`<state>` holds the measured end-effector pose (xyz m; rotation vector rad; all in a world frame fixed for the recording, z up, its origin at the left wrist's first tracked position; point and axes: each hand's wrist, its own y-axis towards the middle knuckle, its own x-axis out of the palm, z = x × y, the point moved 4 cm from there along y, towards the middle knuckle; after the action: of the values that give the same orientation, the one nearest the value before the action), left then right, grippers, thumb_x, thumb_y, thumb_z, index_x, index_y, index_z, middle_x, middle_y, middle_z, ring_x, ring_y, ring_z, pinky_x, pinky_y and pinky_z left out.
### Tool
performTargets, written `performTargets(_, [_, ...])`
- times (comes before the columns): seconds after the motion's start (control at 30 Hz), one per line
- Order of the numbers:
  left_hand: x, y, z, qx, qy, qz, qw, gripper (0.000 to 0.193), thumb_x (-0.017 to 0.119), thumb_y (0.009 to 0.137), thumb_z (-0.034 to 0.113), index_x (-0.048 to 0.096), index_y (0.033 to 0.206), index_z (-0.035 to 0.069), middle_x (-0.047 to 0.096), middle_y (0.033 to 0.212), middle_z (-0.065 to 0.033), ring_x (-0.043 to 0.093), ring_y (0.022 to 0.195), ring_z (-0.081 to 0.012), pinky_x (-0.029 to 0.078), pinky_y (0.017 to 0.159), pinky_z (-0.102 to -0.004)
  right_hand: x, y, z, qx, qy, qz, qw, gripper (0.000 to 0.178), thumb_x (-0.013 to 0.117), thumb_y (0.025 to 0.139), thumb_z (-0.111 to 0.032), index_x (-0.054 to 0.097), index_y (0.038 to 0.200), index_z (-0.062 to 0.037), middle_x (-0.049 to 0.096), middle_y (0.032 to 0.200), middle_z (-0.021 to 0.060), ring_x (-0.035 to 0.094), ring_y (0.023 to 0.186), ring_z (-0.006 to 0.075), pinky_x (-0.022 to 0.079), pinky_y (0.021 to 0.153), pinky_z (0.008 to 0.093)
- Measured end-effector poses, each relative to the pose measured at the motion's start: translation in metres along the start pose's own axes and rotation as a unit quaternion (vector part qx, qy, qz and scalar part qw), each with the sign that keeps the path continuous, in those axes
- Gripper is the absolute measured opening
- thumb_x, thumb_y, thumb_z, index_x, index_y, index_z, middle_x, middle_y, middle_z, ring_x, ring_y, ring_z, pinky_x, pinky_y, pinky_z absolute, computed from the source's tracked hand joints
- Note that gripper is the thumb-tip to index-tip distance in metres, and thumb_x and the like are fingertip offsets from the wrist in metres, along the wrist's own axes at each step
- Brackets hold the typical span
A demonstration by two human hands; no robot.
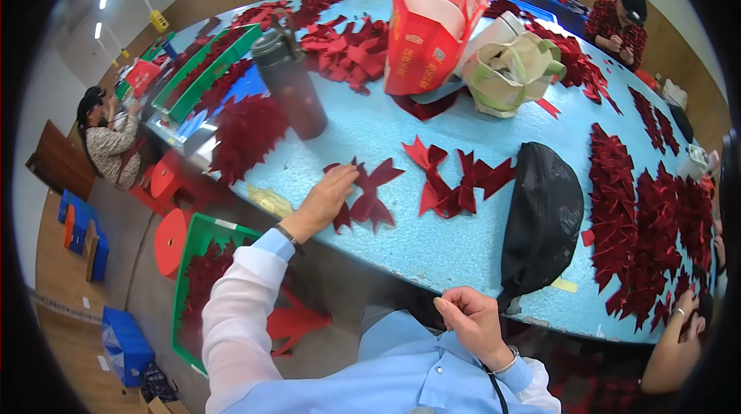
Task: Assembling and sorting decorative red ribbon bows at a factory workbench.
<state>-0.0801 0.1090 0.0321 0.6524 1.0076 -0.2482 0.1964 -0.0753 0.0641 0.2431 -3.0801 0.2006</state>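
We see the left hand (328, 196) reached out over the light blue table (432, 248), palm down, its fingers (345, 175) spread flat on the left side of a dark red ribbon bow (369, 196); the fingers press on the bow rather than close around it, and most of the bow lies just right of the fingertips. The right hand (471, 320) sits close to the body at the near table edge, well apart from that bow, its fingers curled in toward the thumb; we cannot tell whether they pinch anything. To the right of the bow lies a cluster of brighter red bows (455, 178), and beyond those a black mesh cap (543, 217). A dark bottle (289, 82) stands behind the left hand, and a red bag (428, 24) farther back.
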Motion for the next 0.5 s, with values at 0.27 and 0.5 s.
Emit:
performTargets(0.27, [0.02, 0.037, 0.003, 0.043, 0.023, -0.07, 0.996, 0.043, 0.05, 0.087, 0.003, 0.043, 0.13, 0.005, 0.042, 0.134, -0.017, 0.039, 0.124, -0.0353, 0.031, 0.105, -0.0384, -0.017, 0.028, 0.008, -0.018, 0.004, -0.022, 1.0, 0.012, 0.062, 0.087, -0.009, 0.059, 0.081, 0.0007, 0.055, 0.062, -0.0016, 0.047, 0.053, 0.0024, 0.036, 0.046, 0.0183])
performTargets(0.5, [0.026, 0.037, 0.038, 0.023, -0.044, -0.066, 0.997, 0.043, 0.046, 0.088, 0.001, 0.043, 0.131, 0.005, 0.042, 0.134, -0.0163, 0.038, 0.126, -0.0319, 0.03, 0.105, -0.0368, -0.061, -0.017, -0.023, -0.076, -0.02, -0.006, 0.997, 0.011, 0.062, 0.086, -0.009, 0.059, 0.081, 0.0005, 0.055, 0.063, -0.002, 0.047, 0.054, 0.0022, 0.037, 0.047, 0.0179])
